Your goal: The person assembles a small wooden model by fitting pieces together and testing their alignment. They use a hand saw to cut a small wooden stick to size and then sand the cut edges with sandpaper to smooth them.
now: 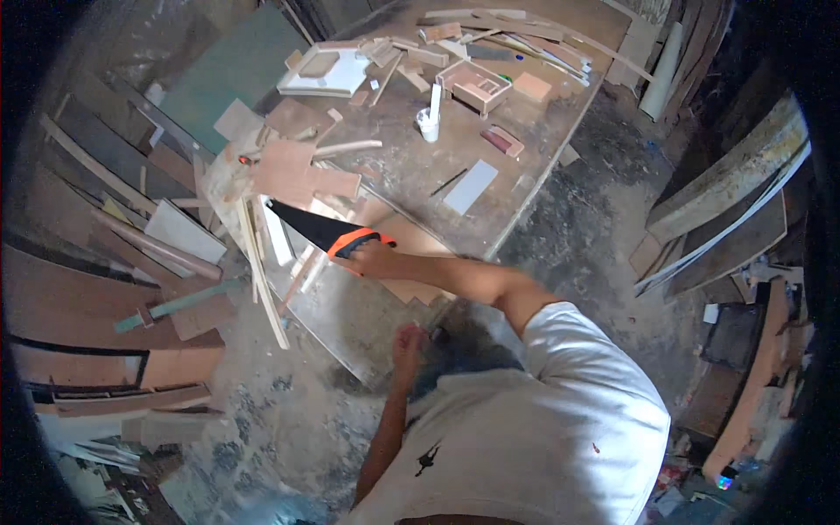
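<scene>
My right hand (372, 258) is closed round the handle of a hand saw (311, 226) with a dark blade and an orange and black grip. The blade reaches left over the worktable, its tip beside a white strip (278, 232) and a brown plywood sheet (289, 166). Whether the saw touches the wood, I cannot tell. Low by the table's near edge, my left hand (408, 341) looks curled; what it holds, if anything, is hidden. Wood offcuts (306, 267) lie under and around the saw.
Farther along the worktable (402, 184) stand a white cup (428, 125) with a stick and a small wooden box (473, 86). A white panel (471, 186) lies near its right edge. Boards (114, 297) crowd the left side; curved panels (735, 184) lean at right.
</scene>
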Demonstrator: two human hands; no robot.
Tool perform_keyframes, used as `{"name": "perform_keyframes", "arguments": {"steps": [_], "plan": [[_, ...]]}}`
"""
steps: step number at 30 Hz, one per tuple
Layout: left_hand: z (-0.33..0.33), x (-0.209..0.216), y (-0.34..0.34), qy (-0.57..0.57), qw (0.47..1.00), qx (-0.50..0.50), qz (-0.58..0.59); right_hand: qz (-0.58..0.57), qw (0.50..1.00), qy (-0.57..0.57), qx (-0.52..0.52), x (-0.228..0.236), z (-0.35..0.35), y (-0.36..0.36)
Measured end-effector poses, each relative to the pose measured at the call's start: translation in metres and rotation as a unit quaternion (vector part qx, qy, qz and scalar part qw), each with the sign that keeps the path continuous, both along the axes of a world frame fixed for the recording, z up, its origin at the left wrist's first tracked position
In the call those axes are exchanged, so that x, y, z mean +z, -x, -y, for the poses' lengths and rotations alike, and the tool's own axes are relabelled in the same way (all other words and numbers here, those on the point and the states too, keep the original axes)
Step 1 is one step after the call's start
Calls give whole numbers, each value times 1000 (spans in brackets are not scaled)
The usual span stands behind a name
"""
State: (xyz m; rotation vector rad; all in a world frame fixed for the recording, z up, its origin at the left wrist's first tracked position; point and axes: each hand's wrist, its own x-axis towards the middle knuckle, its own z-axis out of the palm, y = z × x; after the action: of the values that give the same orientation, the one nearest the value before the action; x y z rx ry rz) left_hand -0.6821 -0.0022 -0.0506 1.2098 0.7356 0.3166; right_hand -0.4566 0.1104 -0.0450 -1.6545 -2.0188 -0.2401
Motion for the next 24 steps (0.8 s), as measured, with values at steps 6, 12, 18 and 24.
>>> {"name": "perform_keyframes", "arguments": {"steps": [6, 12, 18, 24], "plan": [[-31, 2, 13, -17, 999, 20, -24, -23, 976, 215, -19, -47, -6, 29], [-111, 45, 21, -137, 990, 29, -1, -203, 966, -44, -155, -17, 61, -153], [-106, 168, -92, -107, 976, 192, 1, -145, 899, 6, -413, 15, 151, -314], [-78, 194, -212, -44, 935, 317, 151, -86, 886, 113, -441, -39, 173, -394]]}}
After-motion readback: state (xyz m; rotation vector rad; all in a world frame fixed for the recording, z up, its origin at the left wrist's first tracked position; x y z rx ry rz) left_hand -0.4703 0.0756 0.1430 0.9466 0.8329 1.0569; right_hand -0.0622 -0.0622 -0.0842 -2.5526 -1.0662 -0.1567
